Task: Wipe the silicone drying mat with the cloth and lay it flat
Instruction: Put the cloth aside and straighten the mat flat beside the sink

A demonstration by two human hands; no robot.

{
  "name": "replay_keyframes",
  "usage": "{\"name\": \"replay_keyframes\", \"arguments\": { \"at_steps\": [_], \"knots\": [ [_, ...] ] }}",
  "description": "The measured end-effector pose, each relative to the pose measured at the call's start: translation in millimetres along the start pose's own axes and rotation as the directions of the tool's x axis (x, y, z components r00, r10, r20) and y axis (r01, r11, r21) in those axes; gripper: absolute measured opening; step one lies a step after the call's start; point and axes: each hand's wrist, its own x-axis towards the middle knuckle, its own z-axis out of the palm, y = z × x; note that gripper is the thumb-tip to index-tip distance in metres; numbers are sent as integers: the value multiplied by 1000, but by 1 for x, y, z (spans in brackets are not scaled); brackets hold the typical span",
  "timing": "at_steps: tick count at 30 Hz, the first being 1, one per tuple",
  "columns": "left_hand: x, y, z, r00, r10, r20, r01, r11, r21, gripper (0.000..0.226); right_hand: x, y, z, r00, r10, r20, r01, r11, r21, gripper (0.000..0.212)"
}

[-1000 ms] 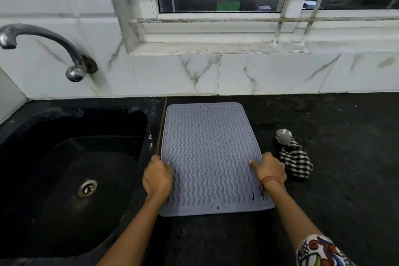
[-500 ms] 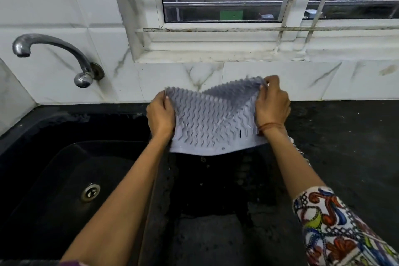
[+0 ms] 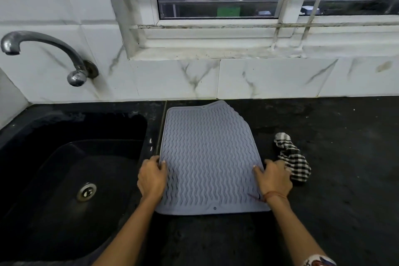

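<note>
Mat (image 3: 208, 157), grey silicone, ribbed: on counter just right of sink (image 3: 71, 170), far right corner curled up. Left hand (image 3: 152, 178) and right hand (image 3: 273, 179) pinch its side edges. Cloth (image 3: 293, 158) just right of mat, unheld. Step: laying flat. Next: press corner down.

The table (image 3: 334, 211) is a black stone surface with a rough, speckled look. It reaches the white tiled wall at its far edge. A grey silicone drying mat (image 3: 208, 157) with wavy ridges lies on it, just beside the left edge near the sink; its far right corner is lifted. A black-and-white checked cloth (image 3: 293, 158) lies crumpled just right of the mat.
</note>
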Motion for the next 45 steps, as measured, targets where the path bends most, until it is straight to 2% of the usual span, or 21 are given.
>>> {"name": "replay_keyframes", "arguments": {
  "at_steps": [3, 6, 10, 13, 15, 17, 21, 23, 25, 27, 28, 30, 31, 33, 36, 38, 40, 42, 45],
  "knots": [
    [-1, -1, 0, 1000, -4, 25, 2, 998, 56, 30, 7, -5, -4, 1000, -13, -5, 13, 1000, -21, 46],
    [-2, 3, 2, 997, -43, 63, 38, 996, 75, 37, 11, -13, 1, 998, -11, 65, 12, 1000, -14, 45],
    [-3, 6, 1, 989, -115, 93, 108, 991, 81, 40, 18, -20, 6, 986, 60, 153, -61, 998, 5, 47],
    [-4, 6, 1, 988, -90, 129, 81, 994, 76, 34, 25, -24, 5, 977, 105, 187, -116, 992, 50, 39],
    [-1, 7, 1, 983, -78, 167, 82, 997, -13, 26, 26, -27, 4, 983, 85, 164, -101, 991, 89, 28],
    [6, 12, -2, 971, -120, 205, 152, 978, -145, 12, 26, -32, 2, 991, 55, 121, -72, 988, 137, 24],
    [39, 30, -6, 949, -167, 268, 263, 887, -379, 39, 34, -56, -20, 999, -30, -37, 37, 973, 228, 17],
    [64, 45, -11, 957, -164, 238, 268, 816, -513, 33, 43, -78, -40, 987, -85, -136, 120, 952, 281, 19],
    [81, 68, -24, 982, -126, 143, 186, 795, -577, 18, 51, -103, -65, 959, -145, -242, 221, 921, 321, 22],
    [85, 94, -42, 999, 1, -43, -23, 851, -525, 21, 55, -128, -90, 911, -205, -358, 335, 875, 349, 23],
    [83, 106, -52, 984, 74, -159, -143, 863, -484, 24, 57, -137, -100, 881, -225, -417, 386, 851, 357, 24],
    [77, 118, -64, 929, 187, -321, -328, 818, -473, 28, 58, -147, -114, 821, -230, -523, 458, 813, 360, 25],
    [74, 119, -67, 912, 214, -351, -373, 789, -488, 30, 59, -145, -116, 796, -228, -561, 484, 797, 362, 26],
    [66, 106, -64, 921, 217, -323, -364, 775, -517, 30, 57, -131, -109, 777, -212, -593, 511, 762, 397, 26],
    [49, 67, -44, 968, 178, -177, -245, 828, -504, 27, 52, -93, -75, 854, -169, -493, 421, 781, 462, 25],
    [34, 38, -26, 989, 138, -55, -148, 864, -481, 26, 47, -62, -43, 926, -155, -343, 308, 837, 453, 25],
    [18, 16, -12, 991, 119, 56, -85, 905, -416, 23, 36, -34, -9, 970, -153, -190, 219, 892, 395, 23],
    [4, 0, -2, 992, 87, 94, -53, 947, -316, 22, 22, -15, 15, 990, -119, -81, 138, 946, 293, 22],
    [1, -12, -2, 996, 38, 83, -22, 982, -188, 24, 16, -6, 21, 995, -79, -59, 87, 983, 160, 26]
  ]
}}
